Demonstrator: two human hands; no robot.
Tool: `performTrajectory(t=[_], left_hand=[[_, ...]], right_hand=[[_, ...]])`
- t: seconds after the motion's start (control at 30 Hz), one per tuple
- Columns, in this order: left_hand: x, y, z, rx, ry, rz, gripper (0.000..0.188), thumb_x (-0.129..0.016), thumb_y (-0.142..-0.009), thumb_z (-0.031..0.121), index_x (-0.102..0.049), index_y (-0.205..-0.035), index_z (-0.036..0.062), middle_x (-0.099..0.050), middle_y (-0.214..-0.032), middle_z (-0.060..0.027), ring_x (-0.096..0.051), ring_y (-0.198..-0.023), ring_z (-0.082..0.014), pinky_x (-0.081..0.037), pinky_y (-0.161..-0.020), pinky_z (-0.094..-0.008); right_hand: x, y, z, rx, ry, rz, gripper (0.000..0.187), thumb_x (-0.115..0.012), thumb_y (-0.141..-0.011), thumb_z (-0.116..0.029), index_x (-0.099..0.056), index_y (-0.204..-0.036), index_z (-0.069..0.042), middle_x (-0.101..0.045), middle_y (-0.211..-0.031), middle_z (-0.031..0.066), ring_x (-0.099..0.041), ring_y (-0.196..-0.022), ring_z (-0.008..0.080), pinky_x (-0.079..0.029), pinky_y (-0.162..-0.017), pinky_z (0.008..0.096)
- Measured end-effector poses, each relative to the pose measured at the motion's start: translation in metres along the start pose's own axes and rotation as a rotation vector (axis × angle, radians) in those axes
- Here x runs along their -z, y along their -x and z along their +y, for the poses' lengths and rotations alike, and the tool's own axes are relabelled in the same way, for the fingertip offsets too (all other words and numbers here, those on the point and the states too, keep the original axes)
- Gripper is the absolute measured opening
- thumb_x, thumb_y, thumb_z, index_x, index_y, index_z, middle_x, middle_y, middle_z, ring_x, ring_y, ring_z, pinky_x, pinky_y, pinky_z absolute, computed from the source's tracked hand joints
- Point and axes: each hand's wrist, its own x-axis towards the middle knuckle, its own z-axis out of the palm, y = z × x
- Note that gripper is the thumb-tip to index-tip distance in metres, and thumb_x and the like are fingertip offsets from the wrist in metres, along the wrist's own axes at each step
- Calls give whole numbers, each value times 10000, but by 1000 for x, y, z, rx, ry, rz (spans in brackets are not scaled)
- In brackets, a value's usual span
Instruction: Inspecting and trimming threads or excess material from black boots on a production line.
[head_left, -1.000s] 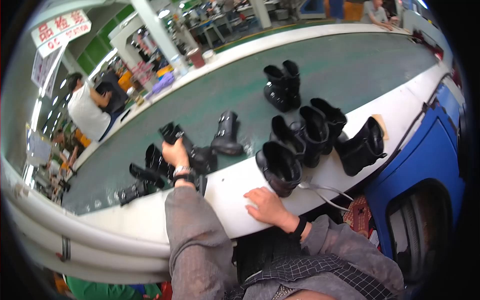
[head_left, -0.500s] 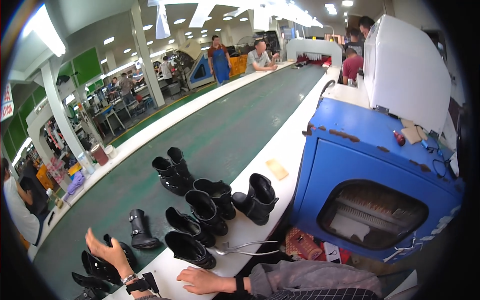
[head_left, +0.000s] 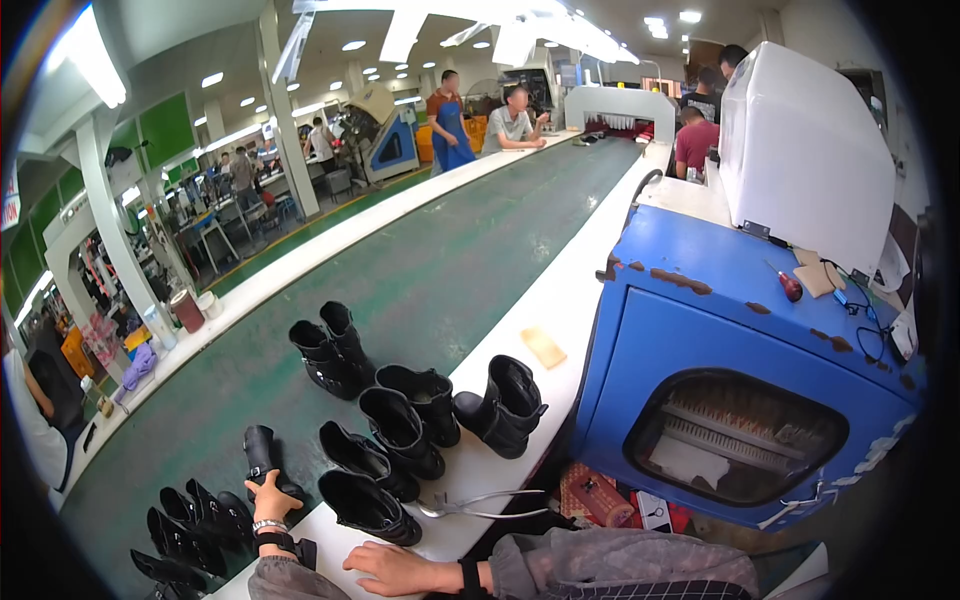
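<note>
evidently, a black buckled boot (head_left: 259,450) is touched by the left hand (head_left: 271,499) at the lower left of the frame, where it appears to be laid on its side on the green belt (head_left: 420,260). the fingers are draped over its lower part; whether they are clenched cannot be told, since the underside is hidden. nothing is held by the right hand (head_left: 385,568), which is rested with loosely spread fingers on the white ledge (head_left: 575,300) at bottom centre. just above it, an upright boot (head_left: 365,510) is stood, with metal pincers (head_left: 440,506) laid beside it, handles pointed right.

if the buckled boot were lifted in a loose hold, it could be dropped and its glossy surface scuffed. if it were swung left, the cluster of boots (head_left: 205,515) there could be knocked, as little room is left between. the upright boot could be toppled by a careless sweep of the right hand, and the pincers could be nudged off, their handles seemingly overhung past the ledge's edge.
</note>
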Motion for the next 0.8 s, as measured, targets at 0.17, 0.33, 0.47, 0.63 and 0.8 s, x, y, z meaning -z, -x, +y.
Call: performTrajectory(t=[0.17,0.33,0.47,0.63,0.8], left_hand=[[-3,-6,-16,-192,18,125,583,-843,-493,58,-714,-1055,145,-547,-1179,-265,-559,-1114,-397,-481,-987,-373],[20,8,-29,-511,327,136,459,-754,-671,107,-678,-1121,57,-658,-855,-108,-602,-605,-182,-520,-634,-304],[57,44,-48,-319,1113,-131,295,-599,-956,215,-530,-1155,9,-606,-844,-104,-673,-745,-276,-586,-669,-372],[54,77,-57,-566,1684,-207,533,-602,-929,409,-469,-1303,52,-640,-1147,-183,-677,-972,-354,-613,-790,-451],[38,88,-64,-795,1997,-380,604,-503,-972,421,-320,-1414,53,-579,-1232,-264,-655,-958,-455,-601,-782,-519]], right_hand=[[2,0,2,-83,-35,-146,334,-618,-797,-159,-588,-1114,-56,-611,-1056,96,-563,-1021,292,-487,-868,403],[-2,0,-1,-86,-8,-45,329,-669,-736,-189,-653,-1044,-74,-638,-1031,96,-600,-997,293,-500,-854,399],[0,-4,-12,-38,-3,-21,250,-677,-750,-178,-665,-975,-71,-659,-971,89,-613,-936,295,-505,-804,385],[7,-13,-27,-92,-5,-74,255,-678,-764,-185,-674,-995,-76,-657,-973,85,-612,-921,287,-499,-786,380],[6,-15,-31,-86,5,-99,273,-682,-768,-190,-668,-1002,-51,-660,-995,94,-610,-933,286,-494,-802,377]])
